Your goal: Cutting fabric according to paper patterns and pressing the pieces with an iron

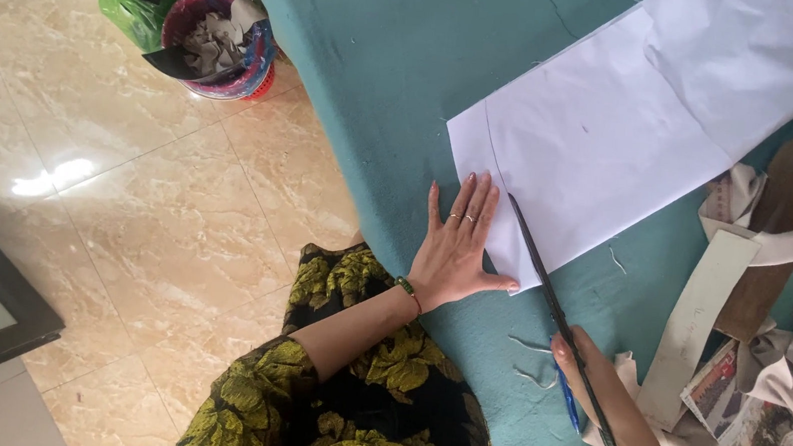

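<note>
White paper (621, 120) lies on teal cloth (406, 63) spread over the table. From the head view, the left hand (455, 245) is pressed flat, fingers spread, on the paper's near corner. A long black ruler (549, 297) is gripped by the right hand (589, 383) — best kept snug along the paper's edge, the sheet pinned firmly.

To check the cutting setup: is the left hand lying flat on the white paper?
Yes, the left hand lies flat, fingers spread, on the white paper.

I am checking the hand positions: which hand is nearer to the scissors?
Right. The right hand grips the scissors; the left hand lies flat on the white paper beside the blades.
</note>
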